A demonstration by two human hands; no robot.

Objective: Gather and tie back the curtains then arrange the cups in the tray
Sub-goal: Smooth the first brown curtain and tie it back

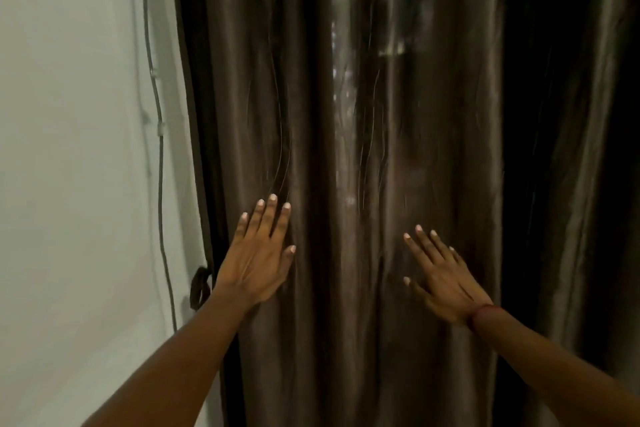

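Two bare forearms reach in from the bottom corners of the head view toward a closed curtain. The left hand [258, 258] lies flat with its back to the camera, its fingers [268, 218] straight and close together, pointing up, the thumb out to the right. It holds nothing and appears to press on the fabric near the curtain's left edge. The right hand [445, 279], a little lower and well apart from the left, is likewise opened out, its fingers spread and angled up to the left, with nothing in its grip. Whether it touches the cloth or hovers just before it cannot be told. A thin red band [479, 311] circles the right wrist.

The curtain [346, 114], dark brown with a satin sheen, hangs ungathered in long upright folds behind both hands. It fills the middle and right of the frame and falls into deep shadow at far right. Pale glints of light show on the cloth high at centre. A dark loop [199, 288], possibly a tie-back, hangs at the curtain's left edge, just beside the left wrist.

Beyond, at left, stands a pale wall [69, 114]. A grey cable [160, 166] runs down it, close beside the curtain's edge, pinned by a small clip [161, 130].
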